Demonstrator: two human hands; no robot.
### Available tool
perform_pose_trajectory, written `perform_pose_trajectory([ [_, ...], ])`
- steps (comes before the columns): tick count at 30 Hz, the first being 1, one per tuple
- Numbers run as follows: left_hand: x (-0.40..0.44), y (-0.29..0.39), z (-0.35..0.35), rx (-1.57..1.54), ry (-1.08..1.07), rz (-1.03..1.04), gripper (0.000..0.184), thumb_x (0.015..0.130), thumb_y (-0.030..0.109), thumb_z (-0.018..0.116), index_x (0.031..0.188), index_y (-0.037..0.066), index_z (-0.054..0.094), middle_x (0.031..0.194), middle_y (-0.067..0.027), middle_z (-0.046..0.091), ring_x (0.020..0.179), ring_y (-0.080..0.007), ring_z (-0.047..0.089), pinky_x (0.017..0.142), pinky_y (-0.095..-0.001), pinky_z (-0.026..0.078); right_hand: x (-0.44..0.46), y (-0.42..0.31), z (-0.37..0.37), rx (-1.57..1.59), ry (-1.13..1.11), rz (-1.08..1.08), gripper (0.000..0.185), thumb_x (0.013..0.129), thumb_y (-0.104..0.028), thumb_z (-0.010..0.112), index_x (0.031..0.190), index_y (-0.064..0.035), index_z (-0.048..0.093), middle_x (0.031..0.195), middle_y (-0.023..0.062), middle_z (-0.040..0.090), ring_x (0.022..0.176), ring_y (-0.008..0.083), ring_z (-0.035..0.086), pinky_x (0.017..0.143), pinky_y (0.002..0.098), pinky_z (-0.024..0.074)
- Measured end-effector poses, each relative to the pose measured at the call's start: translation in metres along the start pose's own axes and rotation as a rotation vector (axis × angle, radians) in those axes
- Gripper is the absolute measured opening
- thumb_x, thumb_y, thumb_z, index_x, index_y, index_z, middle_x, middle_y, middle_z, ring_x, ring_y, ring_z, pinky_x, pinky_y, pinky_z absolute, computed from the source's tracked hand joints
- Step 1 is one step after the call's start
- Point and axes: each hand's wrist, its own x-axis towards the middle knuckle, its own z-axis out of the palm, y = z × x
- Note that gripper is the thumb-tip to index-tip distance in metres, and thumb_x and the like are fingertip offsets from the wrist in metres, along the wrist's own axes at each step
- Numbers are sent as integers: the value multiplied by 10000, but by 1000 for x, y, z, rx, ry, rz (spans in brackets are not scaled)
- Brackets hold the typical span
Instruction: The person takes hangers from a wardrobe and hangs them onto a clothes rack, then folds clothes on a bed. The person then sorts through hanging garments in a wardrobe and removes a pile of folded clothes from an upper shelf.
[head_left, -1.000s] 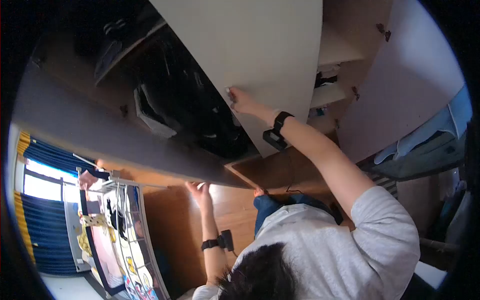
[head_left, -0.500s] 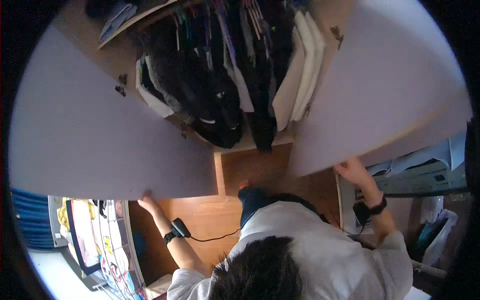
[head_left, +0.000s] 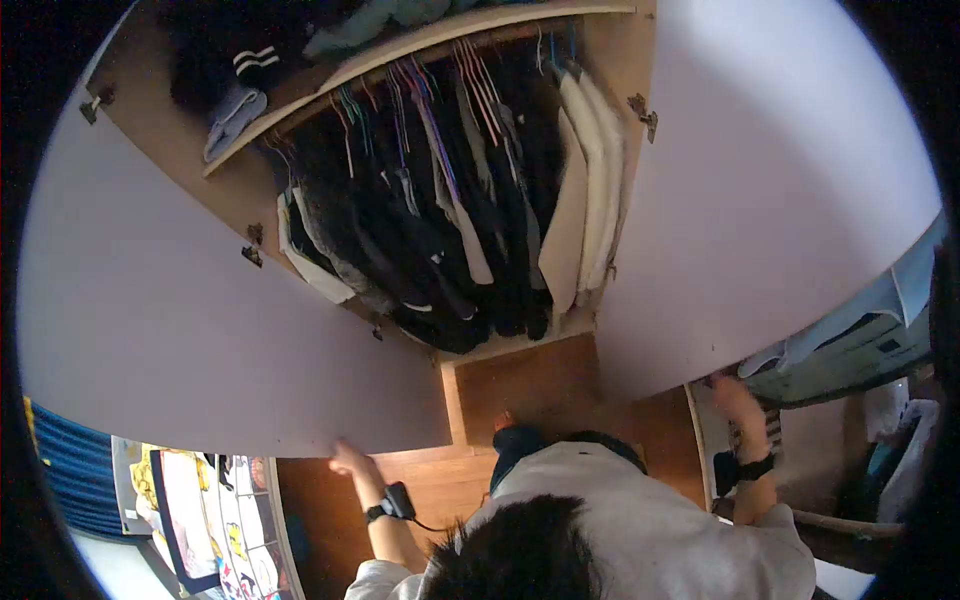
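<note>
A wardrobe stands in front of me with both pale lilac doors swung out. My left hand (head_left: 352,464) is at the edge of the left door (head_left: 240,350), its fingers apart and near or just touching that edge. Beside the edge of the right door (head_left: 760,210) is my right hand (head_left: 738,402), slightly blurred, with its fingers stretched toward the door and nothing seen in them. Between the doors, dark clothes (head_left: 400,250) and cream garments (head_left: 595,190) hang on several coloured hangers (head_left: 425,90).
Above the rail runs a wooden shelf (head_left: 370,68) with folded clothes (head_left: 235,120). Metal hinges (head_left: 645,118) join the doors to the frame. Wooden floor (head_left: 420,485) lies below. A bright window-like panel (head_left: 205,515) and blue curtain (head_left: 70,475) are at the left.
The view has tilted up, showing more of the shelf and hangers. The doors look slightly wider apart. Both hands have loosened from the door edges they were holding.
</note>
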Motion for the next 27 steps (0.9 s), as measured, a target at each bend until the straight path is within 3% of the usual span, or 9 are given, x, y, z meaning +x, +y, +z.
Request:
perform_pose_trajectory([
  [2, -40, 59, -13, -1165, -300, -408, 288, 879, 273, 432, 1067, 82, 537, 936, -85, 579, 823, -180, 538, 652, -338, 429, -20, 55, 38, -36, -52, -160, 181, 786, -157, 561, 916, -52, 632, 961, 172, 616, 920, 284, 583, 780, 342, 472],
  [3, -10, 79, 42, -607, -320, 47, 394, 805, 256, 535, 1138, 50, 500, 1020, -108, 572, 864, -229, 547, 711, -361, 443, -7, 82, 61, -469, -256, -211, 175, 797, -170, 552, 901, -60, 641, 933, 177, 623, 896, 282, 595, 763, 349, 481],
  [4, 19, 97, 95, -44, -111, 424, 556, 731, 240, 639, 1208, 18, 463, 1103, -132, 565, 905, -279, 556, 771, -384, 458, -2, 84, 78, 142, -422, -119, 285, 802, -244, 554, 1016, -61, 598, 973, 177, 610, 908, 307, 580, 781, 356, 469],
  [6, 9, 161, 77, -1322, -102, -182, 482, 745, 255, 644, 1135, 7, 507, 1101, -152, 562, 1045, -287, 524, 849, -376, 434, 22, 11, 97, 177, -804, -141, 449, 814, -343, 541, 1147, -42, 534, 1025, 187, 592, 938, 337, 561, 806, 376, 454],
  [7, -12, 170, 27, -1711, 71, 151, 500, 690, 207, 684, 1083, -52, 518, 1061, -176, 570, 1030, -307, 526, 854, -366, 427, 44, -62, 100, -422, -987, -265, 487, 821, -367, 526, 1163, -21, 513, 1037, 197, 586, 956, 343, 557, 812, 389, 451],
  [11, 8, 208, -134, -1706, 383, 667, 570, 623, 280, 744, 994, -86, 513, 941, -252, 553, 918, -372, 515, 819, -424, 397, 99, -122, 146, -491, -903, -509, 509, 826, -355, 519, 1168, 20, 484, 1061, 242, 561, 979, 367, 540, 834, 409, 438],
  [17, 56, 226, -305, -1476, 619, 666, 837, 656, 315, 723, 1240, -90, 282, 1232, -294, 346, 1132, -420, 352, 963, -447, 297, 181, -239, 143, -59, -338, -772, 618, 845, -291, 548, 1316, 22, 299, 1319, 233, 364, 1210, 328, 381, 1014, 360, 301],
  [25, 124, 250, -373, -1268, 333, 764, 981, 635, 238, 698, 1345, -50, 86, 1331, -312, 225, 1207, -451, 295, 1016, -423, 278, 388, -362, 67, 93, 667, -614, 776, 724, -181, 640, 1332, 50, 216, 1268, 271, 368, 1173, 407, 365, 1010, 405, 294],
  [27, 130, 253, -369, -1264, 164, 805, 978, 638, 161, 662, 1368, -23, 37, 1330, -318, 252, 1205, -441, 328, 999, -401, 317, 439, -368, 53, 4, 532, -374, 798, 715, -164, 621, 1347, 48, 182, 1296, 272, 349, 1198, 397, 346, 1014, 389, 291],
])
